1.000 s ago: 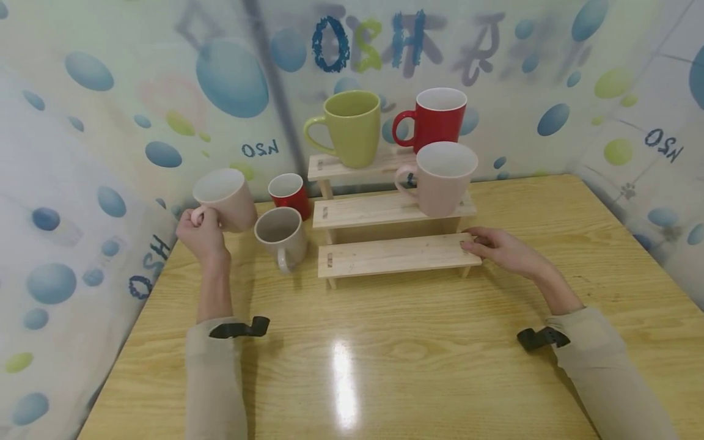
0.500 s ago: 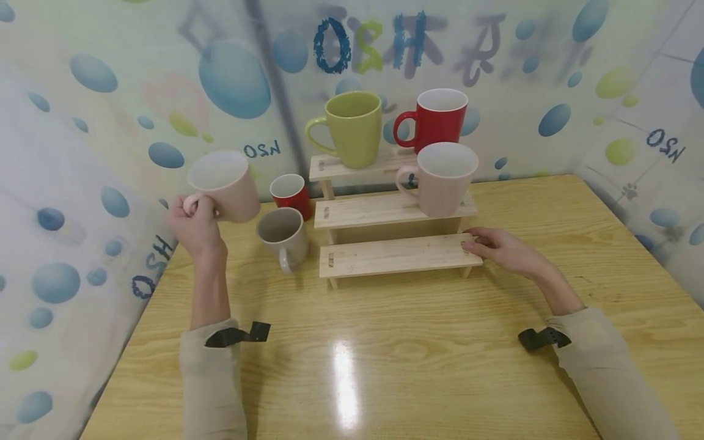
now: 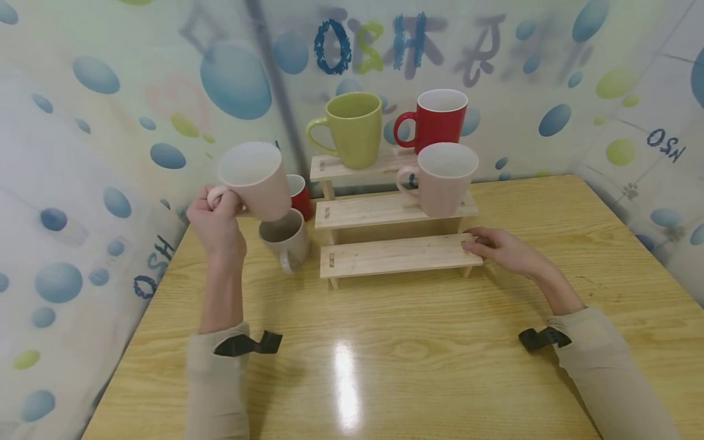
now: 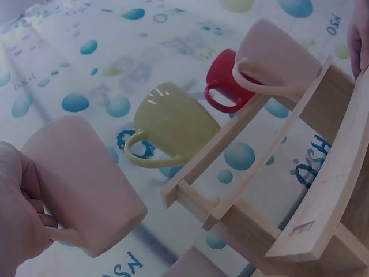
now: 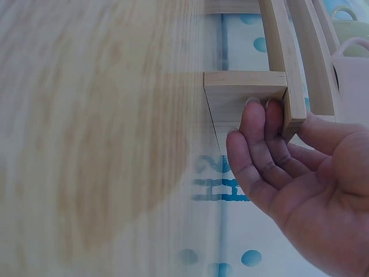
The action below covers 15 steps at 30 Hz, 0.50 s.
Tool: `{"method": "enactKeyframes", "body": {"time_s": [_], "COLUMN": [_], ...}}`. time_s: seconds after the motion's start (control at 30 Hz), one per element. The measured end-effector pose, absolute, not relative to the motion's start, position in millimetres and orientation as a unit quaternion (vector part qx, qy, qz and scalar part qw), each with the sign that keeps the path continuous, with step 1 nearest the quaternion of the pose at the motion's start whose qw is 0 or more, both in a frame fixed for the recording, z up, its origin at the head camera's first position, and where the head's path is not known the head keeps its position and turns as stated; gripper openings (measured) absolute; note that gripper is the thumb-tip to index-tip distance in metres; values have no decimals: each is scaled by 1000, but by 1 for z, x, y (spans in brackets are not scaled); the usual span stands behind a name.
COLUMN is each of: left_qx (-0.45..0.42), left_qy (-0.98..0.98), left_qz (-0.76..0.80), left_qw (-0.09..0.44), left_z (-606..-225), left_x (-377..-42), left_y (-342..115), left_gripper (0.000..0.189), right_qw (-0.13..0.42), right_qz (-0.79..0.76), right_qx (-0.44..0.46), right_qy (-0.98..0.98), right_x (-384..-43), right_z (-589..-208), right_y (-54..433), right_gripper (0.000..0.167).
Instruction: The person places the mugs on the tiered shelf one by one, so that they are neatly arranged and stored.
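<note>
My left hand [image 3: 217, 223] grips the handle of a pale pink mug [image 3: 261, 189], raised above the table and left of the wooden rack. In the head view that mug partly covers a small red cup [image 3: 299, 198] and a grey mug [image 3: 286, 238] standing on the table. With thumb and fingers my right hand [image 3: 503, 249] holds the right end of the rack's lowest shelf [image 3: 398, 256]; the right wrist view shows the fingers [image 5: 253, 138] curled under that end. Another pink mug [image 3: 445, 180] stands at the right of the middle shelf [image 3: 368, 211].
On the top shelf [image 3: 330, 168] stand a green mug [image 3: 354, 131] and a red mug [image 3: 442, 119]. Behind the wooden table [image 3: 429, 354] is a wall covering [image 3: 495, 91] with blue and green spots.
My left hand has lifted the pink mug from beside the small red cup, then carried it right, over toward the grey mug. The right hand stays at the shelf end.
</note>
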<state>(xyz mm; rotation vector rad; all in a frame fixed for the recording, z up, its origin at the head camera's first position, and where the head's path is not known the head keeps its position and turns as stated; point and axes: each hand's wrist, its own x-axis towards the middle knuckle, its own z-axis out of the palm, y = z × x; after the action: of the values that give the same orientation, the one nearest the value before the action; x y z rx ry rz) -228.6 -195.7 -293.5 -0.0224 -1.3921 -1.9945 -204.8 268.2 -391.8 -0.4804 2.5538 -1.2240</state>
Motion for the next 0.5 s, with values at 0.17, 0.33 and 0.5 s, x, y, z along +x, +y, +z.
{"method": "enactKeyframes", "body": {"time_s": [0.17,0.33,0.5], "left_qx": [-12,-15,-14], "left_qy": [-562,-583,-604], "left_qz": [-761,-756,-752], "left_qw": [322,298,264], "left_z": [-295,-298,-304], "left_x": [-226,-224,-222], "left_y": [-178,-162,-148], "left_gripper": [34,33,33], "right_qw": [134,129,129], "right_qz": [-422,-418,-419], "right_qx": [-165,-166,-170], "right_qy": [882,884,883], "right_x": [-205,-205,-205], "right_z": [-392,-392,-392], "right_y": [268,269,269], "right_gripper": [58,57,57]}}
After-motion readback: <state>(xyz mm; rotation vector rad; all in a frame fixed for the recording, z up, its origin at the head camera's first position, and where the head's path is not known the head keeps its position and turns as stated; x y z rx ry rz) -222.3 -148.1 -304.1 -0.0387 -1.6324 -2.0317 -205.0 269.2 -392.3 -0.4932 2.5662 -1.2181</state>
